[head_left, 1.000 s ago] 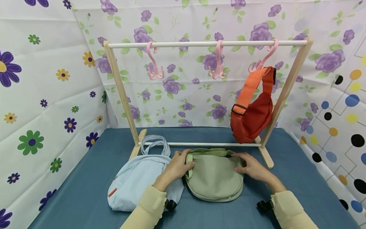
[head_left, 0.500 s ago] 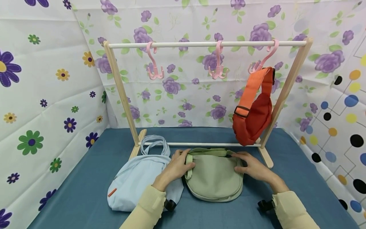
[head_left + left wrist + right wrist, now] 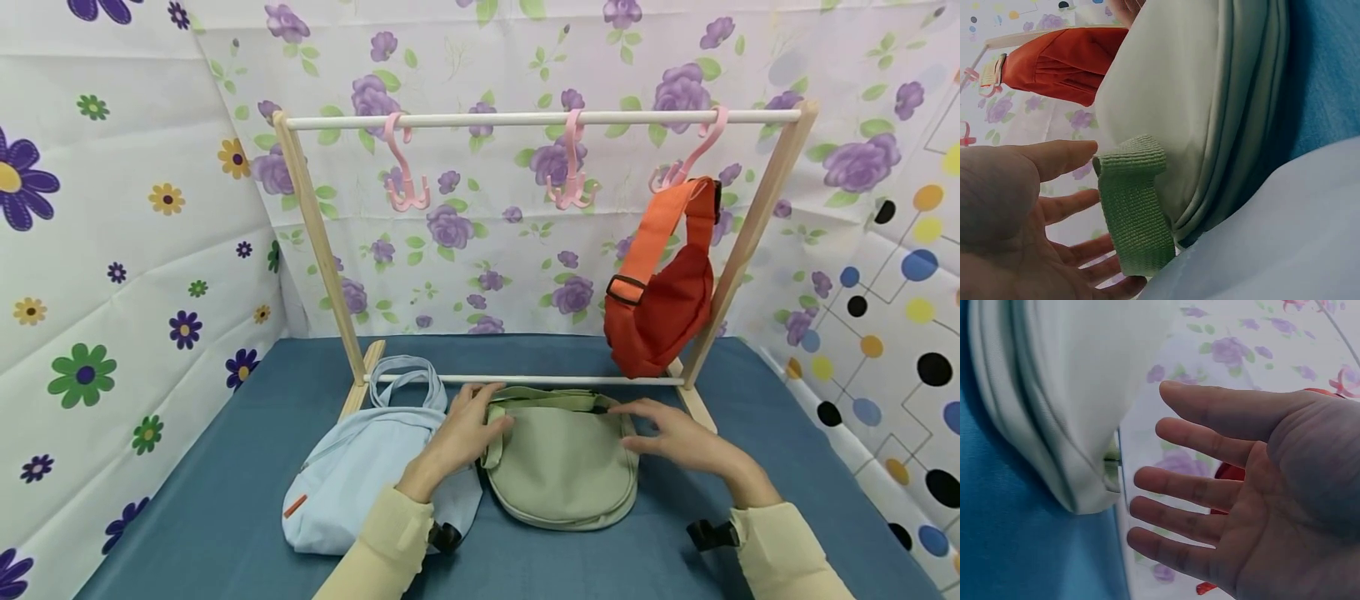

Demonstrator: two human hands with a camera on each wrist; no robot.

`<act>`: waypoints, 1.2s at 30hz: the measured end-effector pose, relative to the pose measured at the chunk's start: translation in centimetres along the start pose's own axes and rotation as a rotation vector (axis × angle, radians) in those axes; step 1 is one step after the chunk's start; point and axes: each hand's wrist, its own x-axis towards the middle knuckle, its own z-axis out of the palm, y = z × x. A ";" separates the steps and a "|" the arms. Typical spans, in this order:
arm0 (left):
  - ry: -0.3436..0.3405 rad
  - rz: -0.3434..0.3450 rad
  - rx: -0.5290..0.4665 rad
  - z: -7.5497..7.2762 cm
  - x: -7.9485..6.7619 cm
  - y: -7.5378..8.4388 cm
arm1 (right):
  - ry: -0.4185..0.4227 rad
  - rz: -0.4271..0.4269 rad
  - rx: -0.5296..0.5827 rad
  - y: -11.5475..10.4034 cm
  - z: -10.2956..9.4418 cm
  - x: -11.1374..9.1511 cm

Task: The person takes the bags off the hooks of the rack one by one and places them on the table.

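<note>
A sage-green shoulder bag (image 3: 562,467) lies flat on the table, its webbing strap (image 3: 1132,206) folded along the top edge. My left hand (image 3: 467,429) is at the bag's upper left corner. In the left wrist view its fingers are spread loosely beside the strap, and the thumb tip meets or nearly meets the strap's edge. By the upper right corner is my right hand (image 3: 678,437); the right wrist view shows its fingers (image 3: 1179,487) extended and apart from the bag. A light blue bag (image 3: 367,483) with looped handles lies left of the green one, partly behind my left forearm.
Behind the bags stands a wooden rack (image 3: 318,242) with a white top rod (image 3: 487,120). Pink hooks (image 3: 573,167) hang from it. A red bag (image 3: 660,308) with an orange strap hangs from the rightmost hook. Patterned cloth surrounds the blue table (image 3: 225,500).
My right hand has moved slightly right, and its thumb has come off the green bag. The left hand's fingers have loosened at the corner. The red bag has swung slightly on its hook.
</note>
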 end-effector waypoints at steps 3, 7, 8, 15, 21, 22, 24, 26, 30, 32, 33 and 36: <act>0.018 0.026 -0.005 -0.1 0.0 0.1 | -0.014 -0.006 0.035 -0.4 -0.4 -0.3; 0.044 0.049 -0.003 -0.2 0.0 0.4 | -0.027 -0.004 0.078 -0.8 -0.9 -0.4; 0.053 0.055 -0.002 -0.3 0.0 0.4 | -0.025 -0.007 0.082 -0.9 -1.0 -0.4; 0.086 0.096 -0.006 -0.5 0.1 0.9 | 0.042 -0.029 0.053 -1.2 -2.2 -1.2; 0.084 0.122 0.001 -1.0 0.5 1.7 | 0.138 -0.016 0.003 -2.5 -4.0 -1.8; 0.086 0.128 -0.001 -1.2 0.6 1.9 | 0.152 -0.018 -0.004 -2.8 -4.3 -1.9; 0.090 0.147 -0.013 -1.4 0.8 2.3 | 0.174 -0.026 -0.012 -3.3 -4.9 -2.1; 0.096 0.179 -0.032 -1.7 1.0 2.7 | 0.200 -0.044 -0.012 -3.7 -5.5 -2.2; 0.112 0.241 -0.083 -2.3 1.4 3.5 | 0.246 -0.081 -0.022 -4.2 -6.3 -2.2; 0.118 0.258 -0.105 -2.6 1.7 3.8 | 0.270 -0.087 -0.029 -4.4 -6.6 -2.2; 0.121 0.263 -0.111 -2.7 1.9 4.0 | 0.281 -0.091 -0.037 -4.6 -6.8 -2.1; 0.126 0.273 -0.125 -3.2 2.3 4.5 | 0.323 -0.083 -0.035 -5.0 -7.4 -2.1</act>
